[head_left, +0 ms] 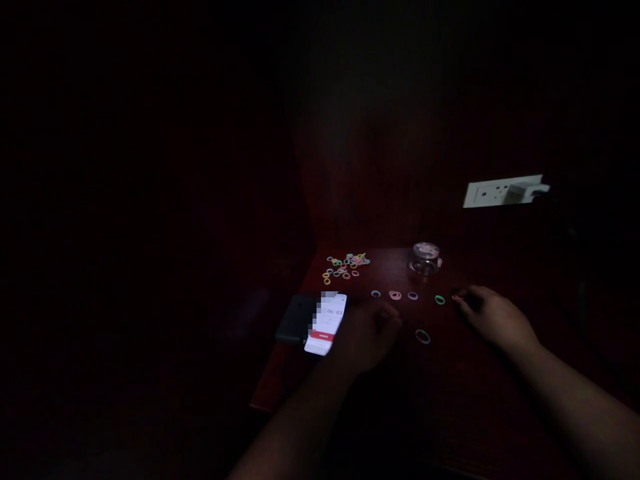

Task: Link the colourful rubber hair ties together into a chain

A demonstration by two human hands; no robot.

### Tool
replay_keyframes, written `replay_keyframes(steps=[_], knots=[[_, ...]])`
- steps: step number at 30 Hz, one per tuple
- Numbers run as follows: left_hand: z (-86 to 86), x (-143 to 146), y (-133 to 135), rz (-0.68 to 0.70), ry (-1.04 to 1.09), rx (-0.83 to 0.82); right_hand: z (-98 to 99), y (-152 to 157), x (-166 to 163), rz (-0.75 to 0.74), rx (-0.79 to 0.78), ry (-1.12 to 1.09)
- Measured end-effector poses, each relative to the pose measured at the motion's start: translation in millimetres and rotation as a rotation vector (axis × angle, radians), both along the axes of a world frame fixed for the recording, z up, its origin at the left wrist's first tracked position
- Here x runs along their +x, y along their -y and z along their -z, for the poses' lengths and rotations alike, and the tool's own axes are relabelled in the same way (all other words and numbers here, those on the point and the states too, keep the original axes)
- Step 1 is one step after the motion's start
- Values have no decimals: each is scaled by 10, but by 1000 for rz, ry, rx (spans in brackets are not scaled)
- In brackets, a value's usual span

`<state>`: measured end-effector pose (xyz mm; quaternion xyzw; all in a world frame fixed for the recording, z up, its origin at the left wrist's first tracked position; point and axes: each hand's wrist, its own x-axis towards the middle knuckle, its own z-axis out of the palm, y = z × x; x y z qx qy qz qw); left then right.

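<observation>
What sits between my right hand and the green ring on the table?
Nothing visible does. The right hand rests on the table with its fingertips just right of the green ring, and only bare dark wood shows between them.

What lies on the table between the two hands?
In the head view, one small coloured elastic ring lies between the left hand and right hand; otherwise bare dark table.

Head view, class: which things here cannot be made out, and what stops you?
- Left hand: fingertips and grip lost in darkness, head view.
- Right hand: whether its fingertips pinch a ring is too dark to tell.
- Phone: upper screen pixelated; small text unreadable.
- Jar: contents too small and dim.
- Table: near edges swallowed by shadow.
</observation>
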<state>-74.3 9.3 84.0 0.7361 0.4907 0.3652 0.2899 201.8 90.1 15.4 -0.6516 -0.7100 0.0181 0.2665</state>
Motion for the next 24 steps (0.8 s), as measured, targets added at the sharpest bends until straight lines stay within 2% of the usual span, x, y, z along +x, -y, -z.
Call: replay_keyframes(steps=[4, 7, 9, 12, 16, 20, 24], knots=[[-120, -644, -502, -208, -196, 86, 5, -9, 9, -18, 5, -39], [-82, -976, -874, -326, -403, 57, 17, -17, 18, -26, 1, -66], [-23, -1103, -1079, -325, -533, 46, 36, -28, 31, -33, -5, -84], [87, -1206, -1312, -257, -681, -2, 73, -50, 50, -43, 37, -115], [198, -1266, -1501, -199, -777, -1, 93, -57, 61, -36, 136, -172], [232, -1259, -1574, -133, -858, -24, 53, -36, 55, -6, 159, -230], [251, -1216, -1581, -167, -883, -19, -4, -27, 36, -25, 211, -304]])
